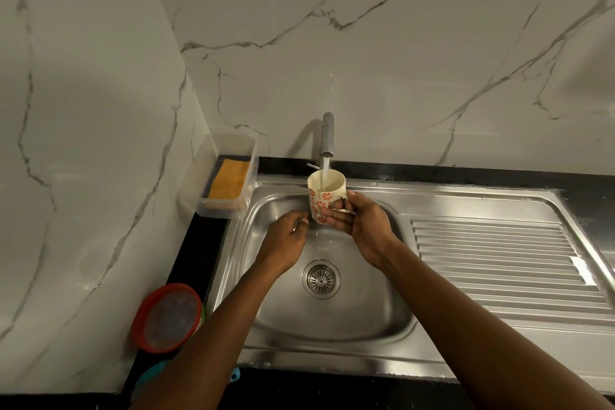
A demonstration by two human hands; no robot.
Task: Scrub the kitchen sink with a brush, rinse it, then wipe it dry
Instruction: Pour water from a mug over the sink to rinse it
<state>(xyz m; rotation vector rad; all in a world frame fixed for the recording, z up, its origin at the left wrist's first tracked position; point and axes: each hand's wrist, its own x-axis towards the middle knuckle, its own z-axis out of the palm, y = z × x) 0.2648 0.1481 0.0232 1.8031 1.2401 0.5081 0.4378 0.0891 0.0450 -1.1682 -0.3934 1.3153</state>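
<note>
A stainless steel sink (372, 316) with a round drain strainer (320, 279) lies in front of me. Water runs from the tap (327, 135) into a white mug with orange flowers (324, 193). My right hand (361, 220) grips the mug by its handle and holds it upright under the stream. My left hand (286, 238) hovers over the basin just left of the mug, fingers loosely curled, holding nothing. No brush is clearly visible.
A clear plastic box (219, 206) with a yellow cloth (229, 181) stands at the back left corner. A red-rimmed round container (166, 318) sits on the black counter at the left, a blue object (151, 374) below it. The ribbed drainboard (506, 263) stretches right.
</note>
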